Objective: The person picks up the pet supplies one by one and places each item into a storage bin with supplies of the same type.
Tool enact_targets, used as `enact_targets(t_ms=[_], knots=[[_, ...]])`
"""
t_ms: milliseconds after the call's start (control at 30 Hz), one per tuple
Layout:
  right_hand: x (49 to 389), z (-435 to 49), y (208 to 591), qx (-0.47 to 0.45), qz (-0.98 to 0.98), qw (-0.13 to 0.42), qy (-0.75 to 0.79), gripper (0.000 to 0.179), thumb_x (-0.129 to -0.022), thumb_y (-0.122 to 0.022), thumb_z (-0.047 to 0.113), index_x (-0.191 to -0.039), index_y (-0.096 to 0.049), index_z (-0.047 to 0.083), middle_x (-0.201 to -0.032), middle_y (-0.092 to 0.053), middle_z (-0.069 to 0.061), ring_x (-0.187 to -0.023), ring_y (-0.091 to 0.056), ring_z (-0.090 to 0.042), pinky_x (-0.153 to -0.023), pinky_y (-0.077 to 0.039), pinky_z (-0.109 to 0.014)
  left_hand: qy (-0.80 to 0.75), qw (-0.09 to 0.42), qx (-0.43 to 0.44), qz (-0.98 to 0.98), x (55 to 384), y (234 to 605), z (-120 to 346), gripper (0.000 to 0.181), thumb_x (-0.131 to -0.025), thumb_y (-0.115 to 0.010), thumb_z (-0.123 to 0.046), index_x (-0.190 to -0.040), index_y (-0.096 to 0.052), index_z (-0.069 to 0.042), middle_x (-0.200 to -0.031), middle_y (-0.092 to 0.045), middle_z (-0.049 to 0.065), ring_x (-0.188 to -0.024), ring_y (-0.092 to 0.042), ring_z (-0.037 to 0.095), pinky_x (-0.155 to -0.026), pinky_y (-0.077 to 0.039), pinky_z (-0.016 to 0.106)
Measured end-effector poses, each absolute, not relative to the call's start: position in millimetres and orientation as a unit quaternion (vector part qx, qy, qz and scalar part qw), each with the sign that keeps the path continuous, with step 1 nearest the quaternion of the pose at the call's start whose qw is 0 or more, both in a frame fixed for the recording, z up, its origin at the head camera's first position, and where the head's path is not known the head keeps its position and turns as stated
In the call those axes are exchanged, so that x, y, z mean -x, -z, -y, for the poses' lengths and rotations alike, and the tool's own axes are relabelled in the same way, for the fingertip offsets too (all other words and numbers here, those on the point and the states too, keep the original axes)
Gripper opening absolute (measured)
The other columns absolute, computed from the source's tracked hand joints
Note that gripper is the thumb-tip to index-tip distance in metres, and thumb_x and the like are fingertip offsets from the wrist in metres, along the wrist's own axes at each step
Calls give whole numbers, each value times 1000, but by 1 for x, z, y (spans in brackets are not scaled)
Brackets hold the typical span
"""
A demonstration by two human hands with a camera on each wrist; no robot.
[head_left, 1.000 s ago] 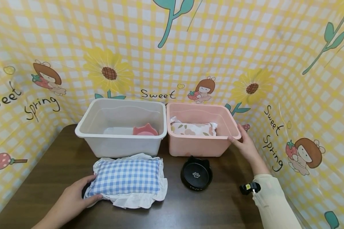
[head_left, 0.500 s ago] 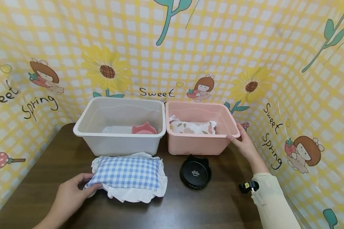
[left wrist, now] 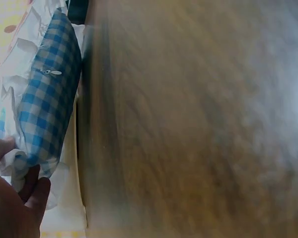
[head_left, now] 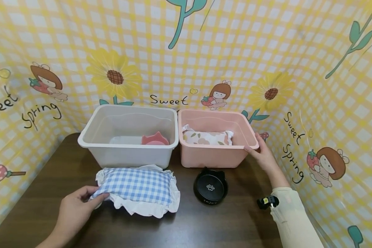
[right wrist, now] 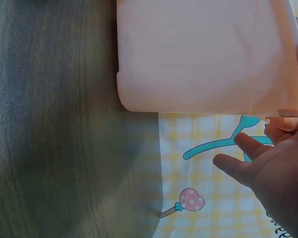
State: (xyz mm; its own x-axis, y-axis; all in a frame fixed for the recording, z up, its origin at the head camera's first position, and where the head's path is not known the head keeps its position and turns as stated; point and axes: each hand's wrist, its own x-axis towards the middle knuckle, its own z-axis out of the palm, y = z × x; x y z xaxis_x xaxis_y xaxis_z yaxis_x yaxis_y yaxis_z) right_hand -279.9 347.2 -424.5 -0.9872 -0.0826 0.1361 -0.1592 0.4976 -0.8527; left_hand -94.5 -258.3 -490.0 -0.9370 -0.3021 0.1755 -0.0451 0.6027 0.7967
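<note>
My left hand (head_left: 75, 210) pinches the left end of a blue-and-white checked pillow (head_left: 139, 184) with a white ruffled edge. The pillow's left end is raised and tilted in front of the grey-white bin (head_left: 128, 156). In the left wrist view, a small zipper pull (left wrist: 52, 72) shows on the pillow's blue checked cloth (left wrist: 44, 109). At the right, my right hand (head_left: 265, 156) holds the near right corner of the pink bin (head_left: 212, 156), thumb on the rim. Its other fingers (right wrist: 231, 168) spread beside the bin's wall in the right wrist view.
A pink cat-eared bowl (head_left: 155, 138) lies inside the grey-white bin. The pink bin contains a floral pillow (head_left: 207, 137). On the dark wooden table (head_left: 204, 224), a black cat-eared bowl (head_left: 210, 186) with a paw print stands before the pink bin. Yellow checked cloth (head_left: 173, 72) hangs behind.
My left hand has lifted the checked pillow's left end slightly, and its front ruffle has risen from the table. My right hand stays at the pink bin's corner. The head view has shifted slightly.
</note>
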Motion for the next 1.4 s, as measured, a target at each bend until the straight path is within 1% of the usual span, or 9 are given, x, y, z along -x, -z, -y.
enact_targets(t_ms=[167, 400, 500, 700, 867, 1100, 1267, 1400], knots=[[279, -347, 425, -67, 865, 35, -497, 94, -101, -67, 33, -165, -3, 10, -168, -17, -23, -152, -27, -41, -121, -25, -58, 457, 158, -97, 870, 92, 483, 253, 27, -81, -89, -31, -94, -77, -10, -68, -65, -5, -58, -52, 3, -50, -45, 20], [278, -346, 420, -61, 859, 21, -508, 92, -102, -65, 24, -164, -1, 7, -168, -13, -25, -153, -24, -43, -122, -23, -58, 489, 144, -99, 855, 88, 477, 249, 25, -80, -90, -30, -92, -78, -11, -68, -66, -6, -59, -55, 3, -51, -47, 20], [279, -345, 420, -62, 855, 19, -514, 91, -102, -65, 21, -164, -1, 6, -168, -13, -26, -153, -23, -43, -122, -22, -59, 496, 149, -90, 851, 88, 473, 246, 23, -80, -90, -27, -92, -79, -11, -70, -68, -7, -59, -56, 3, -51, -48, 20], [279, -345, 423, -68, 856, 27, -513, 92, -102, -65, 24, -165, 0, 8, -169, -14, -23, -153, -24, -41, -122, -24, -56, 504, 161, -57, 846, 88, 457, 239, 19, -79, -91, -23, -92, -80, -13, -72, -68, -8, -60, -54, 2, -50, -46, 20], [279, -346, 425, -70, 849, 28, -522, 93, -101, -66, 26, -165, -1, 11, -170, -11, -20, -153, -24, -41, -121, -24, -56, 509, 156, -32, 846, 88, 447, 232, 18, -79, -91, -22, -91, -79, -14, -77, -71, -8, -64, -57, 2, -52, -48, 20], [257, -326, 393, -64, 848, 9, -527, 91, -101, -65, 18, -163, -1, 0, -168, -10, -28, -152, -22, -45, -121, -23, -58, 503, 167, -11, 848, 85, 431, 224, 17, -79, -91, -21, -87, -78, -15, -77, -73, -5, -65, -59, 1, -52, -48, 20], [254, -325, 391, -58, 853, 9, -519, 92, -101, -65, 20, -163, -1, 0, -168, -10, -28, -152, -22, -45, -122, -23, -58, 517, 167, 3, 840, 85, 419, 219, 16, -79, -91, -17, -87, -78, -12, -77, -74, -4, -65, -60, 2, -52, -49, 20], [254, -326, 391, -59, 853, 9, -519, 91, -101, -65, 20, -163, -1, 1, -168, -9, -27, -153, -21, -45, -122, -23, -58, 519, 170, 18, 838, 86, 409, 215, 15, -79, -90, -17, -87, -78, -13, -78, -75, -4, -67, -61, 2, -53, -49, 20]])
